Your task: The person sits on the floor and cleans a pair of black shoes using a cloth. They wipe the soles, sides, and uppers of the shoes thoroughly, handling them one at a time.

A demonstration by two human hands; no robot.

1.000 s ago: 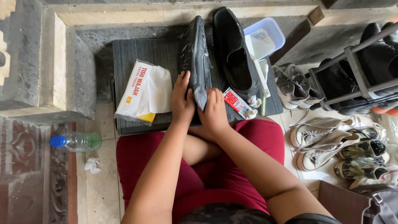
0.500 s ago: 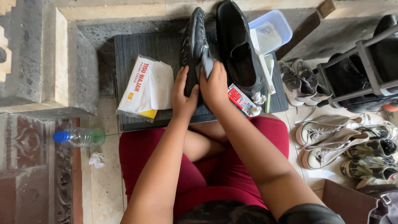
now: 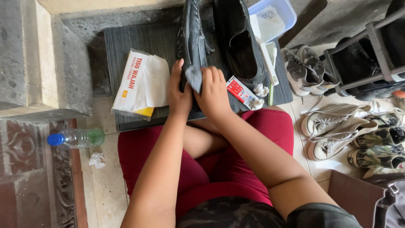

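Person seated cross-legged on tiled floor, red shorts, looking down at dark ribbed mat [image 3: 126, 46].

L hand [image 3: 179, 95]: closed around heel end of black leather shoe [image 3: 192, 40], thumb side against it. Shoe lies on its side on mat, toe pointing away from person.

R hand [image 3: 213, 93]: fingers curled, pressing small grey tissue wad [image 3: 194, 78] onto same shoe, just right of L hand; hands touching or nearly so.

Rel. to held shoe:
- 2nd black shoe [image 3: 240, 46] just to right, upright, opening facing up.
- tissue pack [image 3: 141, 84], white/orange w/ sheet pulled out, to left, on mat.
- small red-white tube [image 3: 240, 92] near right, by R hand; crumpled white bits beside it.
- clear plastic tub [image 3: 272, 19] w/ blue rim, far right, past 2nd shoe.
- toothbrush-like stick [image 3: 270, 63], white/green, right of 2nd shoe.
- water bottle [image 3: 76, 138], blue cap, lying on floor well to lower left.
- pale sneakers [image 3: 337, 126] & camo pair [image 3: 377, 147] well to right, by shoe rack [image 3: 371, 50].
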